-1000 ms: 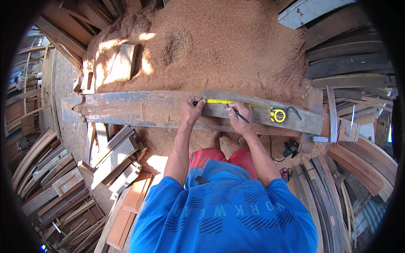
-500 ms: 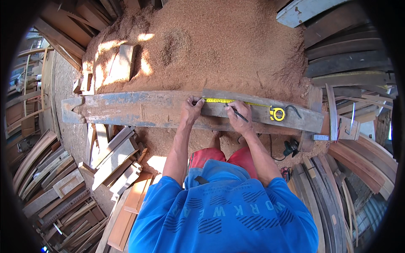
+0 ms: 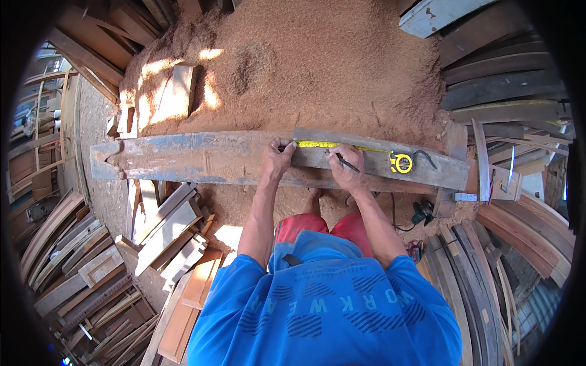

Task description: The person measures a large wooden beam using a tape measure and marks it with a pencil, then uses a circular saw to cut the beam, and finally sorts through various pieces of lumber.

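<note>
A yellow tape measure (image 3: 401,162) rests on a grey wooden board (image 3: 436,171), its blade (image 3: 314,144) drawn out leftward along the board. The board lies on top of a longer, worn plank (image 3: 201,155). At the board's left end, my left hand (image 3: 278,157) is closed in a pinch on the tip of the blade. My right hand (image 3: 347,166) grips a dark pencil (image 3: 348,163) and rests on the board beside the blade, with the pencil's point close to the board's surface. A dark strap (image 3: 425,158) trails from the tape's case.
Sawdust (image 3: 329,67) covers the ground beyond the plank. Stacked planks (image 3: 500,91) line the right side, and offcuts (image 3: 168,222) lie at the near left. A dark green power tool (image 3: 422,212) sits on the ground near the plank's right end. A wood block (image 3: 183,90) stands in the sawdust.
Almost nothing differs. My right hand and the pencil have shifted very slightly; my left hand stays at the blade's end.
</note>
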Demonstrator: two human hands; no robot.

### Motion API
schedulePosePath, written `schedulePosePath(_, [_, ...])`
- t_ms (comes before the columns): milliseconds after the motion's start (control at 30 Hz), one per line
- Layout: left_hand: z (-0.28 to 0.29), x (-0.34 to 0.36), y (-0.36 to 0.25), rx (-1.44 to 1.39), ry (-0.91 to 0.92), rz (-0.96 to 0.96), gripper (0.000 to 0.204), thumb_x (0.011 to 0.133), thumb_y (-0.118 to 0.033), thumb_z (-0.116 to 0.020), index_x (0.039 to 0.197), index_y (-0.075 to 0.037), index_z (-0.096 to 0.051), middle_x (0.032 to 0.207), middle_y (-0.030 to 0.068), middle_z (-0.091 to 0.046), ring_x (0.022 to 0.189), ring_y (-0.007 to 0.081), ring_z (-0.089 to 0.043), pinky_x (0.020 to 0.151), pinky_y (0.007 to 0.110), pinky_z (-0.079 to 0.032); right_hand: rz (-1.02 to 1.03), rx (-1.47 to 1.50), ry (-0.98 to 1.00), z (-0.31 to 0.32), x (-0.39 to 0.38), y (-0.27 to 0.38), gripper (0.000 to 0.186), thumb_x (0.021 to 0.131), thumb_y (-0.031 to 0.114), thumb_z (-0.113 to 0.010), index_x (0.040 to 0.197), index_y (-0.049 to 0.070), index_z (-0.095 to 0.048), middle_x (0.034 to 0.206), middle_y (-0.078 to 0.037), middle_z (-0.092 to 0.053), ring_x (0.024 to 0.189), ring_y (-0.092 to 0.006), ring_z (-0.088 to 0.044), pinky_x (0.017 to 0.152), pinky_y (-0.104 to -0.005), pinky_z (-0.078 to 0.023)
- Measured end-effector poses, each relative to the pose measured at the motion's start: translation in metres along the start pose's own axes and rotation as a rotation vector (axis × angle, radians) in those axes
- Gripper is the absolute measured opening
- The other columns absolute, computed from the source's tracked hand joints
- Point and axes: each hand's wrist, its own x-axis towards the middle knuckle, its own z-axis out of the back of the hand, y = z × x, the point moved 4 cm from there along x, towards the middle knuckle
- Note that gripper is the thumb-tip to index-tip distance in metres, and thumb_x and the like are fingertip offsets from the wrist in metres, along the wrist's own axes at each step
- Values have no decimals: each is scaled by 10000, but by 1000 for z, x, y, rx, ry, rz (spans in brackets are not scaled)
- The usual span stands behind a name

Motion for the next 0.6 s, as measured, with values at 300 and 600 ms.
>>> schedulePosePath(300, [0,1,5,-4,-12,-5,180,929,-173,-768,892,-19,-682,765,0,-643,695,91,-539,637,290,-467,-27,6,25,3,1,-3,97,862,175,-710,915,101,-674,818,-126,-704,851,-370,-673,822,-500,-481])
schedulePosePath(600, [0,1,1,37,-17,-29,190,928,-183,-769,885,-21,-678,765,0,-644,698,92,-535,635,293,-463,-34,7,71,0,1,-10,97,868,176,-705,923,103,-674,836,-124,-708,858,-367,-679,816,-492,-493])
